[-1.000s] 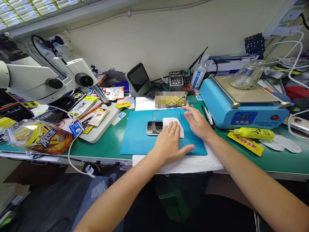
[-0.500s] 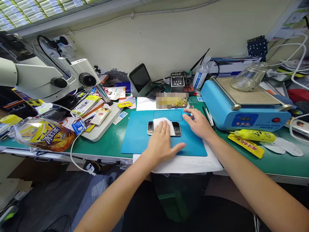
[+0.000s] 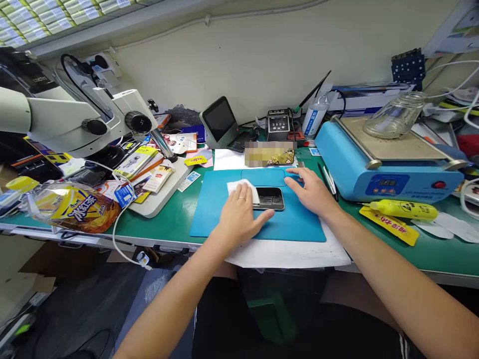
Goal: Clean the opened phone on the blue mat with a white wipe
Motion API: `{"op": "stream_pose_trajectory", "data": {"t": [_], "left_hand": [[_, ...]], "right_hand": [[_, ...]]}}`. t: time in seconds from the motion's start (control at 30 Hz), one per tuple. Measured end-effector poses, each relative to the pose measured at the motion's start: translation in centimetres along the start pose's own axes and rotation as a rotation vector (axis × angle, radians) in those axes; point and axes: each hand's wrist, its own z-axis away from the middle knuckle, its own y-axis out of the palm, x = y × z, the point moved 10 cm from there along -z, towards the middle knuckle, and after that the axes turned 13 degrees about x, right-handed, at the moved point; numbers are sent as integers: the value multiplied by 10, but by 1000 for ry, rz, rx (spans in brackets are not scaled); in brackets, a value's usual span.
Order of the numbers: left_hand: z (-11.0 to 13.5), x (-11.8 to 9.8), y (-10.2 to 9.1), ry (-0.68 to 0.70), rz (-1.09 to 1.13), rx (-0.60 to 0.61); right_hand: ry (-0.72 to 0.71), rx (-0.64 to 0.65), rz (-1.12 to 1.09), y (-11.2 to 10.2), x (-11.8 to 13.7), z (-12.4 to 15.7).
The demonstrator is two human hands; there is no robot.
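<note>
My left hand point(image 3: 239, 212) presses a folded white wipe point(image 3: 232, 186) under flat fingers, thumb out to the side. The wipe covers the left part of a smartphone point(image 3: 273, 198) lying with its dark, glossy face up on a blue mat point(image 3: 213, 219). To the right, my right hand point(image 3: 309, 189) rests on the mat, fingers apart and nothing in its grasp. Its fingertips are close to the right end of a thin, dark-outlined clear rectangle point(image 3: 262, 177) behind the phone; whether they touch it I cannot tell.
White paper point(image 3: 288, 253) sticks out under the mat. A microscope point(image 3: 75, 122) and a drink bottle point(image 3: 75, 207) stand left. On the right are a blue heating machine point(image 3: 389, 172) with a glass jar point(image 3: 394, 117) on top and a yellow tube point(image 3: 406, 209). A small screen device point(image 3: 220, 122) stands behind.
My left hand has slid the wipe left along the phone, baring more of the phone's right part. My right hand stays in about the same place; the view has shifted slightly.
</note>
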Motion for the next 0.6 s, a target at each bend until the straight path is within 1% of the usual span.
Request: {"op": "stream_pose_trajectory", "data": {"t": [0.07, 0.13, 0.17, 0.23, 0.3, 0.37, 0.43, 0.47, 0.53, 0.6], "left_hand": [[-3, -23, 4, 46, 24, 15], [5, -41, 8, 104, 38, 30], [12, -45, 10, 131, 39, 37], [26, -40, 12, 158, 26, 47], [33, -22, 10, 126, -5, 51], [29, -2, 6, 72, -34, 58], [18, 7, 2, 42, -39, 61], [11, 6, 1, 40, -34, 58], [4, -5, -1, 47, -24, 38], [7, -19, 3, 51, -17, 24]], "right_hand": [[4, 0, 1, 0, -1, 0], [11, 1, 3, 0, -2, 0], [11, 1, 5, 0, -2, 0], [6, 1, 9, 0, -1, 0], [0, 5, 16, 0, 0, 0], [-1, 11, 18, 0, 0, -1], [-7, 14, 17, 1, 0, -1], [-11, 13, 17, 1, 1, -1], [-15, 3, 19, 0, 1, -1], [-5, -5, 23, 0, 0, 0]]}}
